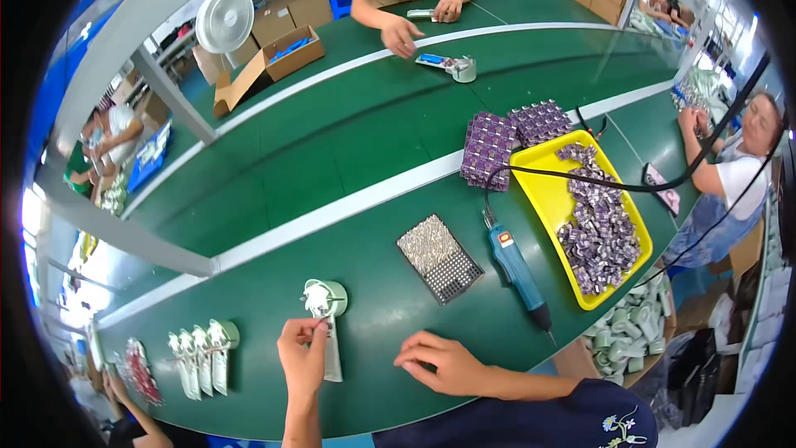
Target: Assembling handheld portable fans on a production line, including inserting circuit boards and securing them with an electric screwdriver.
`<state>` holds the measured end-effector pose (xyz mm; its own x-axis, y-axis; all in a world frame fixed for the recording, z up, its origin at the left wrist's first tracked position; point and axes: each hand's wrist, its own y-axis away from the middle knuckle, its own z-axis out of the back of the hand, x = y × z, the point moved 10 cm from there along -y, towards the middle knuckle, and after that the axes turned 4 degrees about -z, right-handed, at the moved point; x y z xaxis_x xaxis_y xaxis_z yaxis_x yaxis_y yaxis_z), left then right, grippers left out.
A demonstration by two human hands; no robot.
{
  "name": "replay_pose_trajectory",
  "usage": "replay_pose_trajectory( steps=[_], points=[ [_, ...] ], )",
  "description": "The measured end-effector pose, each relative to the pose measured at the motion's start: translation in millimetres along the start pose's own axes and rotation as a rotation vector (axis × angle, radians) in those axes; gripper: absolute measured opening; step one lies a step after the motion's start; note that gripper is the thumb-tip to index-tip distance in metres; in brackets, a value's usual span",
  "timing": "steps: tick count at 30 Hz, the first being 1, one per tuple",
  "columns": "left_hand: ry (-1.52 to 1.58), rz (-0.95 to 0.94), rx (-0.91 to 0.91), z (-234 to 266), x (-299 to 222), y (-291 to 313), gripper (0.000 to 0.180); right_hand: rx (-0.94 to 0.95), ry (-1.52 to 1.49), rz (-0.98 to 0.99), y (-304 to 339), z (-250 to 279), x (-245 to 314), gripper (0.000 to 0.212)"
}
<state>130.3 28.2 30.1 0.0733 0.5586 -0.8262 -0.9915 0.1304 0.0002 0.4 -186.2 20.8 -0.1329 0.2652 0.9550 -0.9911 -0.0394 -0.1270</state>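
Note:
On the green table before me lies a pale green plastic housing [333, 357] with a round cup-like head and a long handle; white parts show in its head. My left hand [303, 355] is closed at the neck of this housing, thumb and forefinger pinched together; any small part between them is hidden. To the right, my right hand [448, 365] rests low over the table with loosely bent fingers, thumb apart, and nothing visible in it. Beyond it sit a tray of small metal screws [439, 257] and a teal electric screwdriver [516, 265].
A yellow tray [539, 191] holds many small purple circuit boards; purple board panels [487, 149] lie behind it. Several similar housings [199, 357] stand in a row at left. A black cable [580, 176] crosses the tray. Co-workers sit across the conveyor belt [332, 141] and at right.

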Motion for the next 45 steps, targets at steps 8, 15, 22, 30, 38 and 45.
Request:
replay_pose_trajectory(
  steps=[8, 15, 22, 30, 38, 45],
  points=[
    [-0.186, -0.522, -0.214, 10, -59, -174, 0.017, -0.052, -0.193, -0.108, 47, 12, -17, 0.012],
    [-0.378, -0.638, -0.452, -29, -65, -425, 0.015, -0.269, -0.207, -0.08, 40, 35, -19, 0.016],
    [-0.152, -0.479, -0.485, -26, -18, -438, 0.026, -0.227, -0.308, -0.118, 27, 24, -26, 0.014],
    [-0.046, -0.697, 0.077, -59, -71, -82, 0.029, -0.155, -0.309, -0.242, 35, 20, -28, 0.011],
    [-0.68, -0.162, -0.776, 171, 27, 67, 0.03, -0.074, 0.029, -0.082, 32, 12, -6, 0.006],
    [-0.516, 0.011, -0.546, 212, 95, 21, 0.024, -0.085, 0.064, -0.101, 29, 13, -7, 0.006]
  ],
)
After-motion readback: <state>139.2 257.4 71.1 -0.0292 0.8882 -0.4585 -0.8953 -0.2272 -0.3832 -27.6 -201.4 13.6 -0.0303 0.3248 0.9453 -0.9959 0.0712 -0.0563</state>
